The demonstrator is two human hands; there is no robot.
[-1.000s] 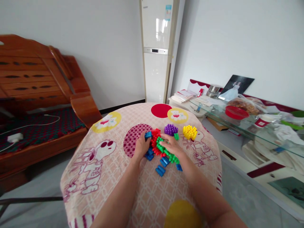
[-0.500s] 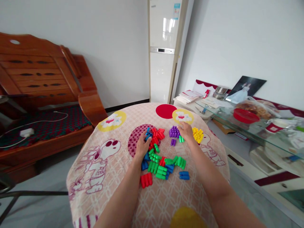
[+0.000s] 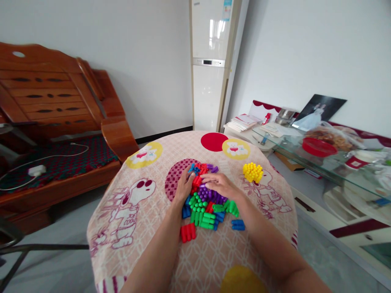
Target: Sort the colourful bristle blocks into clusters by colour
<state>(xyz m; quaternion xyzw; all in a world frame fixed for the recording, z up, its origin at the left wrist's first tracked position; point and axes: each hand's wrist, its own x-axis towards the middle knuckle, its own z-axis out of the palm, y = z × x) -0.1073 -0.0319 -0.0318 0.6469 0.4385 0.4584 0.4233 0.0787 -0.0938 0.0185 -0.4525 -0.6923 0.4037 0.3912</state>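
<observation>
Both my forearms slant inward over the near side of the tablecloth (image 3: 146,244), a stretch of its pattern showing between them. My left hand (image 3: 183,187) stands thumb-side up, fingers slightly bent against the blue pieces (image 3: 192,168) at the pile's left; I can't tell whether it grips any. My right hand (image 3: 220,185) is open, palm down, its loosely bent fingers reaching leftward over the purple pieces (image 3: 210,195) and red pieces (image 3: 196,182).

Nearest me in the pile is a red block (image 3: 187,232), with green pieces (image 3: 203,215) just beyond it. A blue block (image 3: 238,225) lies apart, beside my right forearm. Past the purple, the yellow cluster (image 3: 253,172) sits separate, right of my right hand.

Open cloth runs left of my left arm and beyond the pile to the rounded far edge. Outside that edge are the wooden bench (image 3: 51,93) at left, the glass shelf (image 3: 287,152) at right, and the tall white unit (image 3: 208,95) farthest.
</observation>
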